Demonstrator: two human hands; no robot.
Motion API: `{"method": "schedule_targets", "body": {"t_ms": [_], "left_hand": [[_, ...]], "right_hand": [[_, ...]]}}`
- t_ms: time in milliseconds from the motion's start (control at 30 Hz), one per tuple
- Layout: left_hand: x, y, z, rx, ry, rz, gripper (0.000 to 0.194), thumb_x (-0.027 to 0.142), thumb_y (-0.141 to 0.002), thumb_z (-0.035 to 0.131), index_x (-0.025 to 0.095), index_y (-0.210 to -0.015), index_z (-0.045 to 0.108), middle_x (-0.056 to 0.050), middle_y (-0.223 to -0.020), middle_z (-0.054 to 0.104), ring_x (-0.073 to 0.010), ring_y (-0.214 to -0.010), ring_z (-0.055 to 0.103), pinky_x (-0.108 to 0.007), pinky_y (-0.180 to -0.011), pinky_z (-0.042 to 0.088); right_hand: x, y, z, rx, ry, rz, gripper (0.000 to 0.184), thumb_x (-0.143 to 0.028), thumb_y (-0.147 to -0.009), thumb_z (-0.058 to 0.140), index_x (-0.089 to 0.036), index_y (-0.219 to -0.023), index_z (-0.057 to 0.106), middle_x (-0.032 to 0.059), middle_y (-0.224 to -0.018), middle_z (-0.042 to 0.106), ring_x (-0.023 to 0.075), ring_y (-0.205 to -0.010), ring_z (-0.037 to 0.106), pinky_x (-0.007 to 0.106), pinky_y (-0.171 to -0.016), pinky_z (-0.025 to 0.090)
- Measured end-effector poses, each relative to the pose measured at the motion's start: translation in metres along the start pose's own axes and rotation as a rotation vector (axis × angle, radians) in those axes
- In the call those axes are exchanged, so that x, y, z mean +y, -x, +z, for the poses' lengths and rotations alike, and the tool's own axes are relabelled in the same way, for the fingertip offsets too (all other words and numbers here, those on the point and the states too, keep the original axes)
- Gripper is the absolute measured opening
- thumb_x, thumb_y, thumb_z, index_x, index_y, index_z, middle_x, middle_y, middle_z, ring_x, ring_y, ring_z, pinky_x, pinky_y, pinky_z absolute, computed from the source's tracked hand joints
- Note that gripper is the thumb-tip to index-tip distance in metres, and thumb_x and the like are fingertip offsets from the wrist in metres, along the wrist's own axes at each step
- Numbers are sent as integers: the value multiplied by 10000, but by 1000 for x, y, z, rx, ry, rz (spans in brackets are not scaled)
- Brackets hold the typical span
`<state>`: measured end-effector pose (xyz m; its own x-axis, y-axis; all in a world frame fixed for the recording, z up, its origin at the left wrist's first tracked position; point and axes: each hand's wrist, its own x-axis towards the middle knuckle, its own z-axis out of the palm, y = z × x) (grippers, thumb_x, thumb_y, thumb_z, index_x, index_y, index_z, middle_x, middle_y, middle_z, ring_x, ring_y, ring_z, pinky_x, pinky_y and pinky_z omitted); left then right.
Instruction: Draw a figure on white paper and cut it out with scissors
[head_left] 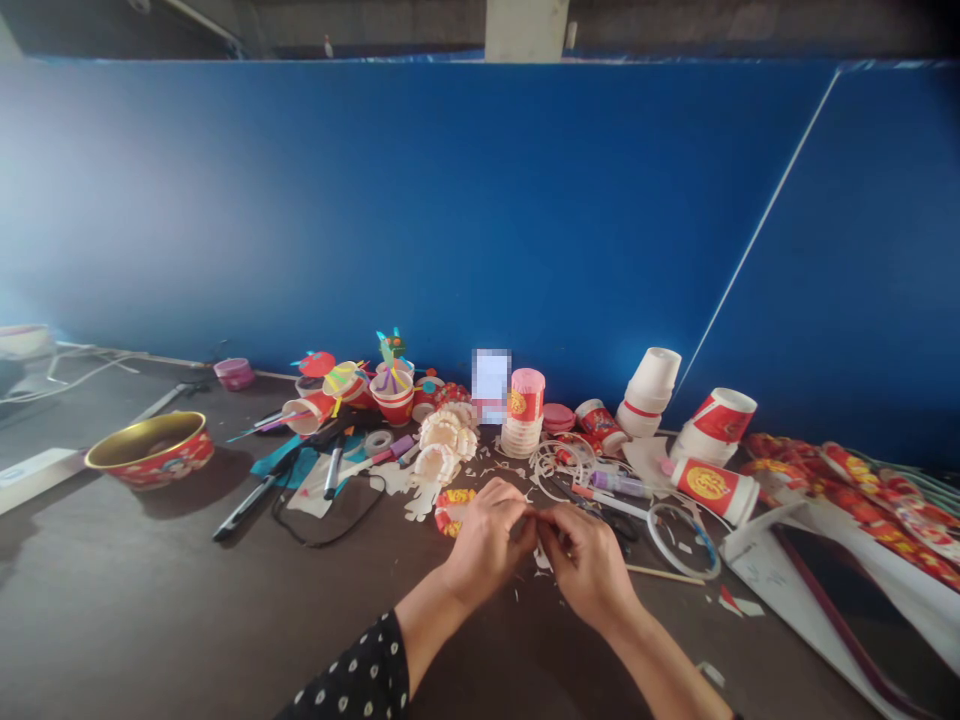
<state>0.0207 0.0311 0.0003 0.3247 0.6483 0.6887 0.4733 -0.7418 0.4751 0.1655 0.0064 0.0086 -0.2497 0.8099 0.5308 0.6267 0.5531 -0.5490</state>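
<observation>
My left hand [487, 540] and my right hand [589, 562] meet over the dark table, thumbs and forefingers pinched together. Whatever lies between the fingertips is too small and hidden to name. Just left of my left hand is a curved red and yellow paper piece [450, 508], partly covered by the hand; whether it touches the hand I cannot tell. White paper scraps [541, 560] lie under and between the hands. Beyond my fingers stands a stack of paper cups [522, 412] with a pink top.
A gold-lined red bowl [150, 450] stands at left. Paper-cup figures [393, 395], a black marker [334, 472] and cut white cup pieces [439, 448] crowd the middle. To the right are a tape roll ring [682, 540], a thin wooden stick [666, 574], stacked cups [649, 392] and a phone [862, 610].
</observation>
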Motion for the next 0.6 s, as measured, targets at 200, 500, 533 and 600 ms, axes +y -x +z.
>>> {"method": "schedule_targets", "body": {"t_ms": [200, 500, 533, 600], "left_hand": [[1, 0, 0, 12, -13, -8, 109, 98, -730, 498, 163, -667, 558, -32, -678, 544, -159, -700, 464, -276, -621, 386], [1, -1, 1, 45, 25, -79, 99, 81, -694, 521, 146, -641, 573, -36, -658, 564, -150, -691, 493, -257, -624, 390], [2, -1, 1, 49, 38, -95, 98, 78, -688, 524, 145, -639, 577, -37, -658, 569, -149, -691, 499, -253, -626, 392], [3, -2, 1, 50, 69, -128, 92, 81, -679, 534, 145, -636, 584, -36, -662, 579, -146, -692, 509, -248, -634, 397]], "right_hand": [[-1, 0, 1, 7, -16, 5, 165, -140, -818, 442, -182, -737, 580, 22, -659, 585, 159, -610, 552, 238, -563, 377], [0, 1, 4, 13, -40, 35, 146, -147, -817, 458, -176, -749, 584, 22, -669, 592, 159, -623, 550, 236, -572, 369], [-1, 1, 4, 12, -41, 40, 144, -151, -817, 461, -176, -743, 582, 19, -663, 591, 158, -619, 549, 236, -572, 368], [-1, 1, 3, 11, -47, 50, 138, -161, -816, 467, -177, -738, 579, 14, -652, 588, 155, -608, 546, 235, -569, 369]]}}
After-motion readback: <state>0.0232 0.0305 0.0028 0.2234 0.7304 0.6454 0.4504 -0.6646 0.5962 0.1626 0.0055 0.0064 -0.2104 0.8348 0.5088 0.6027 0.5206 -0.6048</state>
